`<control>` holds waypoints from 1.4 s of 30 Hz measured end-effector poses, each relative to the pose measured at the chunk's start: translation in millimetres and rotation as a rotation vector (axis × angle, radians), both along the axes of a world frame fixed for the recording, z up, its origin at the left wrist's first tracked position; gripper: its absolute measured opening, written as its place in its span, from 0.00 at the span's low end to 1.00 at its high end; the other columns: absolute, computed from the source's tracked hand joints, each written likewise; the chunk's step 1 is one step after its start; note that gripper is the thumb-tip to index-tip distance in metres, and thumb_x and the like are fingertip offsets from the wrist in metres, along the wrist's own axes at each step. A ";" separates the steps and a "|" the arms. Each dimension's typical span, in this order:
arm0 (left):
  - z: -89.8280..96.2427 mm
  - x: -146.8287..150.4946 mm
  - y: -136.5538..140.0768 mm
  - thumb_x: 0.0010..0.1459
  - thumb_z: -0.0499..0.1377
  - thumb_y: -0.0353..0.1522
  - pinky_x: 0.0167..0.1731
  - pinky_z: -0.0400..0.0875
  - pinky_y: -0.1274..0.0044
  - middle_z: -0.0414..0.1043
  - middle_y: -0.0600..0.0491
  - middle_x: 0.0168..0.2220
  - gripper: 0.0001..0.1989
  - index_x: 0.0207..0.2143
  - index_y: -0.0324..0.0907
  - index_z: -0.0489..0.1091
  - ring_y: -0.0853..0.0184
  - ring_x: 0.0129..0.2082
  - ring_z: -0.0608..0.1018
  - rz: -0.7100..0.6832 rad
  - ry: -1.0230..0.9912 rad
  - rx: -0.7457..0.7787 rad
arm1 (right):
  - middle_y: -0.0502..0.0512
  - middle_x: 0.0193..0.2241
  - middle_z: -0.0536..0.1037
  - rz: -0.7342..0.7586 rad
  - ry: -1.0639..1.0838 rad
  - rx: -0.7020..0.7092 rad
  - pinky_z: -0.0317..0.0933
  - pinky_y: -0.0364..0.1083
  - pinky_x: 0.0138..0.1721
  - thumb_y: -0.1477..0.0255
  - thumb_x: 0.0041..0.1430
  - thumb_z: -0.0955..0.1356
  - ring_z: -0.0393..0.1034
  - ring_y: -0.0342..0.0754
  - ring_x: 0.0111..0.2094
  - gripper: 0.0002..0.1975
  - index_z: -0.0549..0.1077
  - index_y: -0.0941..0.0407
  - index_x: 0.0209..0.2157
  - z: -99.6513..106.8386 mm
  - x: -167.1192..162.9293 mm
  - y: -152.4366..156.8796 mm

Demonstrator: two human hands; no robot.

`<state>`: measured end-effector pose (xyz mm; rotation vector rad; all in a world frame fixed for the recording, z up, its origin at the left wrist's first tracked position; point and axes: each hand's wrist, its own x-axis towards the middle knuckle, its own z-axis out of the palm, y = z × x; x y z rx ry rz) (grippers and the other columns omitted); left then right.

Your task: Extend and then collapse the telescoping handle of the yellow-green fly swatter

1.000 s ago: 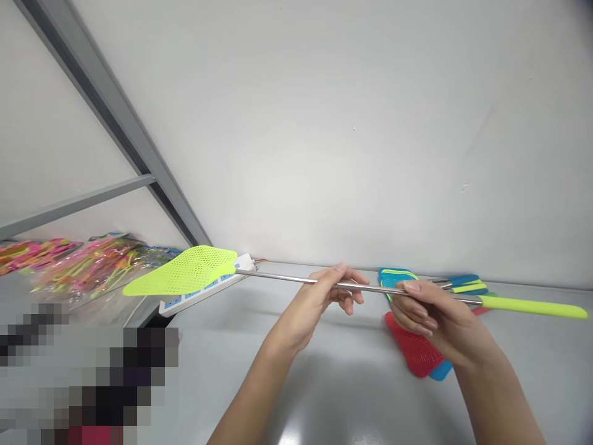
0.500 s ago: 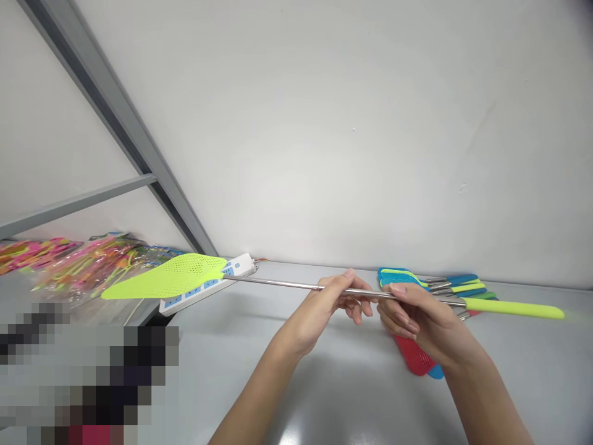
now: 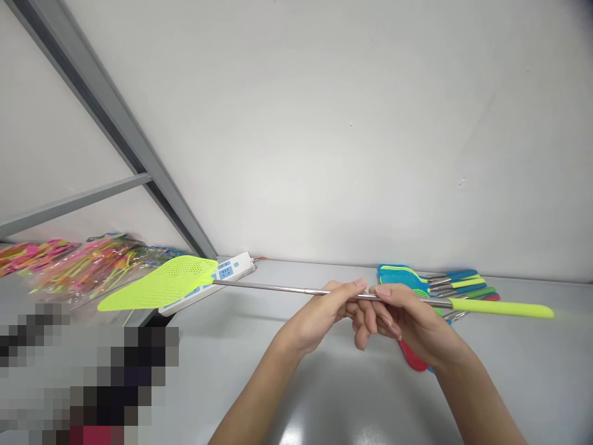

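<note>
Both hands grip the metal rod of a yellow-green telescopic fly swatter (image 3: 259, 286), which lies almost level above the table. My left hand (image 3: 331, 315) pinches the rod near its middle, thumb on top. Close beside it, my right hand (image 3: 412, 315) is closed on the rod just short of the yellow-green grip, which points right. The perforated swatter head points left, in front of a white power strip (image 3: 238, 267). Behind my right hand lies a pile of fly swatters (image 3: 401, 278) in blue, green and red, partly hidden by it.
Clear bags of colourful items (image 3: 88, 266) lie on the left. A grey metal frame (image 3: 139, 148) stands against the white wall (image 3: 347, 123). The grey tabletop (image 3: 222, 358) runs below my hands. The lower left is pixelated.
My hands have come closer together along the rod, the right one shifting left. The swatter has moved slightly left and its handle sits a little further left in view.
</note>
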<state>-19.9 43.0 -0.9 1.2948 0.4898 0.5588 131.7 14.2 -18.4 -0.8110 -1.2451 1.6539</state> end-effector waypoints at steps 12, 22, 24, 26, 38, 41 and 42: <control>-2.6 1.4 -0.8 0.58 0.40 0.39 0.33 0.61 0.74 0.65 0.52 0.15 0.27 0.19 0.36 0.72 0.69 0.18 0.69 0.000 -0.011 -0.013 | 0.48 0.10 0.61 0.009 0.023 0.010 0.52 0.44 0.24 0.64 0.57 0.58 0.65 0.45 0.17 0.22 0.60 0.57 0.12 -2.4 -7.4 0.0; -2.3 0.5 0.1 0.58 0.39 0.35 0.34 0.61 0.73 0.70 0.48 0.17 0.26 0.22 0.35 0.73 0.67 0.20 0.70 -0.017 -0.035 -0.032 | 0.46 0.08 0.60 -0.083 0.038 -0.062 0.55 0.46 0.29 0.66 0.55 0.60 0.64 0.45 0.15 0.22 0.59 0.57 0.10 -4.2 -11.0 -0.4; -2.0 1.2 -0.1 0.58 0.39 0.35 0.35 0.62 0.72 0.70 0.48 0.18 0.26 0.22 0.34 0.73 0.67 0.20 0.70 -0.028 -0.038 -0.034 | 0.47 0.07 0.60 -0.094 0.063 -0.074 0.55 0.47 0.29 0.67 0.55 0.59 0.63 0.45 0.15 0.22 0.58 0.56 0.10 -3.7 -11.3 0.0; -1.6 1.4 -0.2 0.57 0.39 0.36 0.35 0.62 0.72 0.71 0.47 0.19 0.26 0.23 0.34 0.72 0.67 0.20 0.70 -0.038 -0.034 -0.039 | 0.47 0.07 0.60 -0.102 0.088 -0.086 0.55 0.47 0.28 0.68 0.55 0.59 0.62 0.45 0.14 0.21 0.58 0.56 0.10 -3.4 -11.7 0.4; -2.8 -5.8 6.2 0.57 0.41 0.39 0.32 0.63 0.71 0.73 0.44 0.26 0.24 0.33 0.33 0.71 0.65 0.22 0.73 -0.098 -0.059 -0.155 | 0.44 0.07 0.55 -0.179 0.163 -0.227 0.53 0.43 0.22 0.67 0.51 0.61 0.56 0.40 0.11 0.19 0.58 0.57 0.11 -8.2 -18.8 4.3; -3.4 -9.1 8.3 0.57 0.39 0.41 0.34 0.63 0.70 0.73 0.43 0.28 0.26 0.34 0.32 0.70 0.65 0.23 0.73 -0.107 -0.063 -0.184 | 0.44 0.10 0.53 -0.245 0.177 -0.263 0.51 0.41 0.20 0.68 0.50 0.63 0.50 0.38 0.13 0.18 0.57 0.57 0.11 -8.2 -18.7 5.0; -3.2 -10.3 8.9 0.57 0.38 0.41 0.35 0.62 0.70 0.73 0.43 0.29 0.27 0.34 0.32 0.70 0.65 0.23 0.73 -0.121 -0.067 -0.202 | 0.44 0.11 0.53 -0.259 0.180 -0.273 0.50 0.41 0.20 0.68 0.49 0.64 0.48 0.38 0.14 0.18 0.57 0.57 0.11 -7.8 -18.4 4.9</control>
